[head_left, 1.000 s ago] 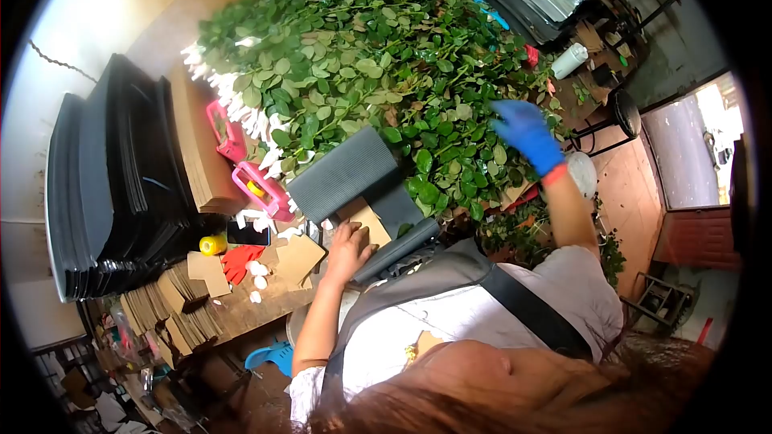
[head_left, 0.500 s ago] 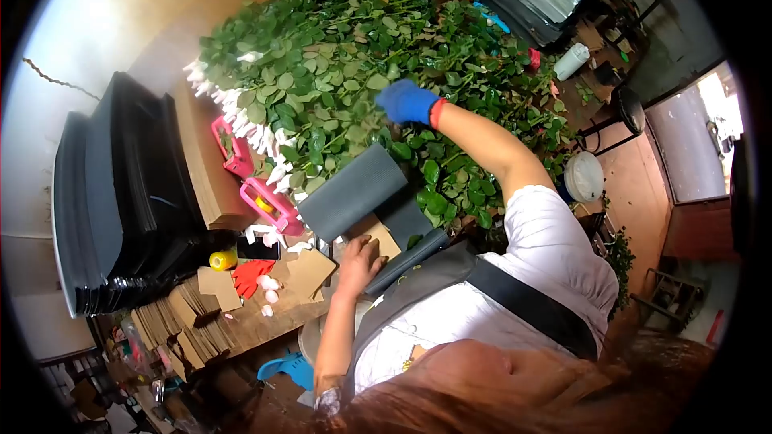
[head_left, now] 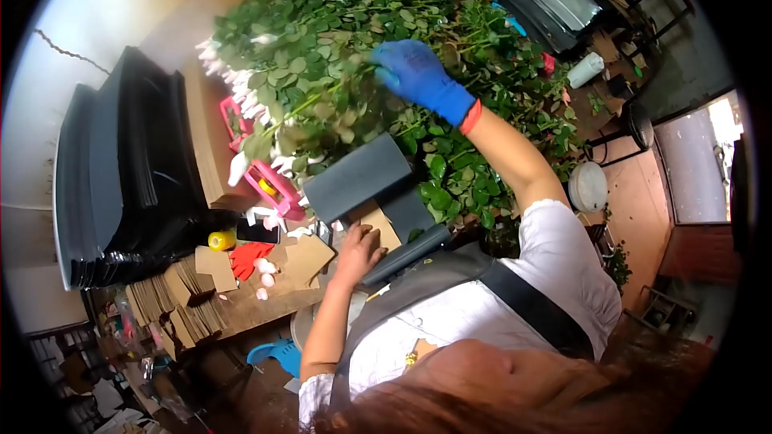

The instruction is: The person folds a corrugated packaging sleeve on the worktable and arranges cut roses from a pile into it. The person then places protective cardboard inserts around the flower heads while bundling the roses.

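Observation:
My right hand [head_left: 414, 72], in a blue glove with a red cuff, is closed over a leafy flower stem [head_left: 318, 99] above the green pile. The stem slants down to the left, and a white-covered bud [head_left: 239, 169] shows at its end. My bare left hand [head_left: 359, 255] lies with its fingers extended on a brown cardboard piece [head_left: 376, 223]. Beside it is a folded dark grey sheet [head_left: 358, 178], which stands up in front of the pile. A big heap of leafy stems [head_left: 338, 20] covers the far part of the table, its white-covered buds pointing left.
Pink tape dispensers [head_left: 275, 191] stand left of the grey sheet. Near them lie a yellow tape roll [head_left: 222, 240], a red glove [head_left: 250, 259] and cardboard pieces [head_left: 308, 259]. Black sheets [head_left: 141, 169] are stacked at left. A white bucket [head_left: 588, 187] stands at right.
My right hand has lifted from the heap with a leafy stem, whose white-covered bud now hangs beside the pink dispensers. My left hand has stayed by the cardboard.

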Demonstrator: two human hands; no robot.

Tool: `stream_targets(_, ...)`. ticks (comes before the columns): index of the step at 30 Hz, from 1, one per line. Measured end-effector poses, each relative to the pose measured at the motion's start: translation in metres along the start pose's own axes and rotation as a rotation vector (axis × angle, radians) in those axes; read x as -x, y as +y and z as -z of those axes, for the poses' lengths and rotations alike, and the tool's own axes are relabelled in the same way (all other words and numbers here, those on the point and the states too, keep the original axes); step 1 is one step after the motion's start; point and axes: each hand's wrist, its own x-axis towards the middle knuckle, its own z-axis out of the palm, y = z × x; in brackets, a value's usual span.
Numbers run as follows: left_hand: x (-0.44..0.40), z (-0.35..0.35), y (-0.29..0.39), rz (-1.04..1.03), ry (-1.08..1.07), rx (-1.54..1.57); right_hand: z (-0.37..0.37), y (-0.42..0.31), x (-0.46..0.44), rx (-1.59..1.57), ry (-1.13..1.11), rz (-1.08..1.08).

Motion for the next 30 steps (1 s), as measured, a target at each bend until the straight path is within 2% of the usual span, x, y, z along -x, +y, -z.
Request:
stream_targets(2,0.001,-0.006,-0.001,0.019,-0.004,-0.002,-0.006,-0.006,0.001,-0.047,0.069,0.108)
stream_targets(6,0.004,-0.004,-0.005,0.012,-0.006,-0.011,-0.014,0.028,0.013,-0.102,-0.364,-0.05)
stream_targets(10,0.002,-0.007,0.001,0.028,0.028,0.035,-0.023,0.072,0.03,-0.203,-0.465,-0.165)
stream_targets(11,0.002,-0.001,0.005,0.036,0.024,0.04,-0.027,0.075,0.032,0.035,-0.544,-0.237)
stream_targets(13,-0.002,0.002,0.003,0.021,0.019,0.029,-0.035,0.076,0.039,0.488,-0.481,-0.214)
stream_targets(16,-0.001,-0.004,0.004,0.03,0.022,0.031,-0.029,0.049,0.04,-0.012,-0.44,-0.286)
stream_targets(19,0.003,-0.001,0.004,0.034,0.012,0.023,-0.059,0.028,0.064,0.198,-0.592,-0.227)
stream_targets(20,0.003,-0.003,0.003,0.032,0.012,0.017,-0.088,0.034,0.08,0.361,-0.474,-0.144)
stream_targets(23,0.001,-0.006,-0.001,0.021,0.006,-0.003,-0.099,0.038,0.07,0.299,-0.773,-0.302)
stream_targets(24,-0.001,-0.006,-0.001,0.02,0.014,0.001,-0.083,0.032,0.064,0.289,-0.654,-0.336)
stream_targets(27,0.002,-0.006,0.0,0.031,0.015,0.015,-0.016,0.014,0.074,0.195,0.202,-0.071)
stream_targets(30,0.004,-0.005,0.0,0.045,0.0,0.025,0.024,0.011,0.099,0.018,0.072,0.073)
